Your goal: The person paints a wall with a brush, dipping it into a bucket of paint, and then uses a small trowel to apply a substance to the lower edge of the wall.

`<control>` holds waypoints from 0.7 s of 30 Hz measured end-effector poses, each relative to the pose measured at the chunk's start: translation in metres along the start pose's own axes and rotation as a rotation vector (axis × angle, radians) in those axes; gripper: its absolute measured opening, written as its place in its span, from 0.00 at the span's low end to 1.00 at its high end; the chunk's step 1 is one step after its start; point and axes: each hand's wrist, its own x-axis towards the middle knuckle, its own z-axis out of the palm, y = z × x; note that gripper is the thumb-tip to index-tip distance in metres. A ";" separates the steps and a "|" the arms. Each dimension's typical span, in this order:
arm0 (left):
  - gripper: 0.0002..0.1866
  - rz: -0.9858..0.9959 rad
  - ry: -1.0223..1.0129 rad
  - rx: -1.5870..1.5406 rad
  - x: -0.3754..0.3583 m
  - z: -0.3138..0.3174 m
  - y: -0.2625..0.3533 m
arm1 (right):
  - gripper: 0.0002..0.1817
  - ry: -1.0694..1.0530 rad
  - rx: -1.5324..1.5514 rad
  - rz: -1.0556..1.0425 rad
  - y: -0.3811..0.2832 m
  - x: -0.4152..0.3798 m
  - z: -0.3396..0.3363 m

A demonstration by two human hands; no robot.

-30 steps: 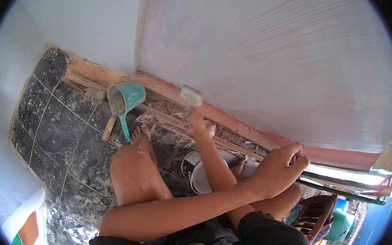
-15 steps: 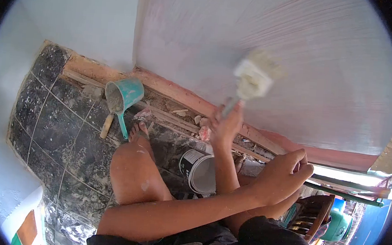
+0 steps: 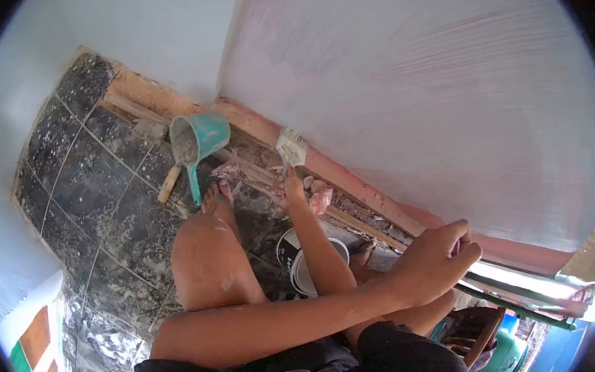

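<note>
My right hand (image 3: 294, 189) is closed round the handle of a wide paintbrush (image 3: 292, 148). Its pale, paint-coated head is against or just in front of the pink strip at the foot of the wall (image 3: 415, 111). My left arm crosses over the right one. At its end, my left hand (image 3: 438, 260) hangs by my right knee with its fingers curled, and nothing shows in them. Beneath my right forearm stands a white paint bucket (image 3: 292, 252) with a dark label, partly hidden by the arm.
A teal dipper (image 3: 211, 134) with grey residue lies by the ledge, beside a tool with a wooden handle (image 3: 168, 184). Rubble (image 3: 321, 198) fills the gap along the wall base. Dark tiles (image 3: 96, 170) are splattered white. A brown chair (image 3: 474, 333) stands at right.
My right hand has brought the paintbrush down and left, from the wall's face to its pink base. The left hand has stayed by the knee. The view has shifted slightly.
</note>
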 end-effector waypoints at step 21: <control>0.13 0.001 -0.235 0.011 -0.025 0.014 0.015 | 0.22 0.043 0.033 -0.483 -0.071 -0.081 0.031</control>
